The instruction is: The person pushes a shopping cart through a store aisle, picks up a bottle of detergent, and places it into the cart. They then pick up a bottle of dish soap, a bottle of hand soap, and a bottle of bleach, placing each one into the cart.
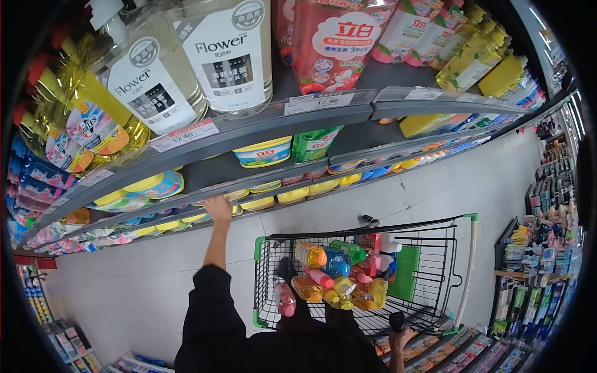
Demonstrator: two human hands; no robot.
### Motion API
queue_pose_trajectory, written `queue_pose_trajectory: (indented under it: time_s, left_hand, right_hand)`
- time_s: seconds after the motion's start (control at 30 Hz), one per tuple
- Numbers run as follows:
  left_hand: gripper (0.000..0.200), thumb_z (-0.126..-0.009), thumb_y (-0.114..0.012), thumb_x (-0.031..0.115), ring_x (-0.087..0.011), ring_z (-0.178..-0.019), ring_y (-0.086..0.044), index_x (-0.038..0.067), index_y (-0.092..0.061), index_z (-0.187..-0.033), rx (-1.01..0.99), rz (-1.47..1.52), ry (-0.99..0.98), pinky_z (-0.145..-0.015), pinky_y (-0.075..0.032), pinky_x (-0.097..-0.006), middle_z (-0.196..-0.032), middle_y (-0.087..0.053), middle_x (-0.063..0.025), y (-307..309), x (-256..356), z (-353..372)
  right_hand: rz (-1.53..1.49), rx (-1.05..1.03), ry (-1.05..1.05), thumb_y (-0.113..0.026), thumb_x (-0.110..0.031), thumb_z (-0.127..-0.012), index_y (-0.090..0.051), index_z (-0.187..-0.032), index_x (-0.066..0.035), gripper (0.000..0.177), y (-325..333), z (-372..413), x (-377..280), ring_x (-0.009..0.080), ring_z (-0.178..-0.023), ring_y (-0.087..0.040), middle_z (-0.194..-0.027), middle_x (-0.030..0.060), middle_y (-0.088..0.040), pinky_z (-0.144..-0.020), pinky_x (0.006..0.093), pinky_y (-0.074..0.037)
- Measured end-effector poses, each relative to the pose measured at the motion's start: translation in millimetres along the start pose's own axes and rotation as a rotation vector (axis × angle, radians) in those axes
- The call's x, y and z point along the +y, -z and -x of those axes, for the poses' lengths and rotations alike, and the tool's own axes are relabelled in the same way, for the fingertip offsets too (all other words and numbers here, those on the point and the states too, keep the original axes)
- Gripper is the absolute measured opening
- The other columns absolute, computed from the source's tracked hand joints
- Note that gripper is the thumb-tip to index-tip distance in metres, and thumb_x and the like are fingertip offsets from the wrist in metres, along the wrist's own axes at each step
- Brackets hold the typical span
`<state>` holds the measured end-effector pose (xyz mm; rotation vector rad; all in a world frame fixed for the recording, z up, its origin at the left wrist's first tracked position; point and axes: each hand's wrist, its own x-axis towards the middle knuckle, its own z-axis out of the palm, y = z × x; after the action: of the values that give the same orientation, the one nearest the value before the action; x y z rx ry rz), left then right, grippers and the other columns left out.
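My left hand (217, 207) reaches to the front edge of a lower shelf, beside round yellow-lidded tubs (237, 195). Its fingers look stretched out, with nothing visible in them, though the tips are partly hidden. Low on the right, my right hand (399, 339) is closed around a small black object (397, 321) with a rounded top, at the near side of the shopping cart (429, 248). I cannot make out what kind of object it is. Inside the cart lie several bottles of coloured liquid, among them a blue bottle (336, 263) and a green bottle (350, 250).
Large clear Flower bottles (227, 56) and a red pouch (339, 46) stand on the upper shelf (249, 124), whose edge juts out above my left hand. Grey tiled floor (149, 280) surrounds the cart. Another stocked rack (541, 248) stands to the right.
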<state>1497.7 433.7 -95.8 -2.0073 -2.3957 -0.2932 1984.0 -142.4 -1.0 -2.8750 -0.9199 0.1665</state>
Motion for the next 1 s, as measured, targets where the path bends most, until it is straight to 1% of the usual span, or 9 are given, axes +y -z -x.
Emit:
queue_pose_trajectory:
  time_s: [0.07,0.13,0.2,0.27,0.33,0.4,0.47,0.57,1.0]
  left_hand:
    - [0.059,-0.082,-0.069,0.010,-0.0441,-0.122,-0.044,0.003,-0.046,-0.135,0.192,0.251,0.070,-0.106,-0.034,-0.0461,-0.128,-0.052,-0.0236,7,29,49]
    - [0.045,-0.091,-0.063,0.026,-0.0387,-0.113,-0.053,0.000,-0.053,-0.126,0.159,0.601,-0.027,-0.100,-0.040,-0.0433,-0.118,-0.059,-0.0224,-12,39,109]
    - [0.051,-0.098,-0.052,0.044,-0.0329,-0.098,-0.061,-0.003,-0.061,-0.114,-0.333,1.123,0.531,-0.091,-0.045,-0.0414,-0.102,-0.065,-0.0209,-26,35,152]
    - [0.058,-0.099,-0.046,0.051,-0.0304,-0.092,-0.062,-0.004,-0.063,-0.108,-0.329,1.031,0.516,-0.087,-0.046,-0.0402,-0.096,-0.066,-0.0205,-13,31,176]
    - [0.067,-0.099,-0.040,0.057,-0.0278,-0.087,-0.064,-0.005,-0.065,-0.103,-0.318,0.941,0.515,-0.082,-0.048,-0.0391,-0.090,-0.068,-0.0201,-2,30,188]
    - [0.065,-0.100,-0.040,0.055,-0.0280,-0.089,-0.064,-0.005,-0.064,-0.102,-0.521,1.021,0.474,-0.082,-0.048,-0.0373,-0.091,-0.068,-0.0207,3,25,191]
    - [0.053,-0.098,-0.049,0.048,-0.0304,-0.090,-0.065,-0.004,-0.062,-0.103,-0.505,1.036,0.357,-0.083,-0.048,-0.0385,-0.087,-0.067,-0.0207,11,25,183]
    - [0.035,-0.091,-0.063,0.024,-0.0423,-0.097,-0.063,-0.003,-0.054,-0.112,-0.723,0.733,-0.091,-0.090,-0.047,-0.0477,-0.100,-0.065,-0.0254,40,27,167]
    - [0.028,-0.083,-0.044,0.001,-0.0414,-0.099,-0.061,-0.001,-0.060,-0.107,-0.557,0.776,0.036,-0.089,-0.048,-0.0437,-0.102,-0.065,-0.0250,15,20,170]
  right_hand:
    - [-0.014,0.058,0.027,-0.075,-0.016,-0.067,-0.066,-0.076,0.004,0.024,3,4,-8,0.0453,-0.089,-0.057,-0.088,0.0245,-0.064,-0.081,0.0528,-0.043]
    - [0.066,0.211,0.058,-0.075,-0.016,-0.068,-0.067,-0.079,0.005,0.025,1,6,-14,0.0460,-0.092,-0.056,-0.090,0.0239,-0.064,-0.084,0.0530,-0.042]
    - [0.147,0.365,0.083,-0.075,-0.016,-0.068,-0.068,-0.082,0.005,0.027,-9,6,-13,0.0468,-0.096,-0.055,-0.093,0.0233,-0.064,-0.087,0.0531,-0.041]
    - [0.179,0.423,-0.230,-0.075,-0.018,-0.071,-0.068,-0.086,0.006,0.029,-15,0,-5,0.0491,-0.101,-0.053,-0.090,0.0225,-0.065,-0.090,0.0529,-0.040]
    - [0.140,0.163,-0.370,-0.073,-0.016,-0.073,-0.067,-0.088,0.005,0.027,-7,-14,-2,0.0386,-0.089,-0.056,-0.080,0.0157,-0.063,-0.081,0.0485,-0.042]
    - [-0.746,0.173,-0.752,-0.070,-0.014,-0.076,-0.064,-0.087,0.004,0.022,12,-25,-25,0.0260,-0.070,-0.050,-0.069,0.0073,-0.054,-0.069,0.0437,-0.041]
    - [-0.983,0.200,-0.959,-0.067,-0.010,-0.077,-0.060,-0.086,-0.001,0.014,25,-34,-39,0.0158,-0.053,-0.039,-0.062,0.0005,-0.043,-0.052,0.0372,-0.034]
    - [-0.998,0.244,-0.980,-0.067,-0.008,-0.076,-0.060,-0.085,-0.002,0.013,17,-38,-36,0.0139,-0.049,-0.038,-0.060,-0.0011,-0.040,-0.048,0.0343,-0.032]
    - [-1.179,0.129,-0.667,-0.065,-0.002,-0.079,-0.058,-0.080,0.000,0.007,3,-27,-19,0.0136,-0.046,-0.049,-0.059,0.0019,-0.051,-0.044,0.0296,-0.040]
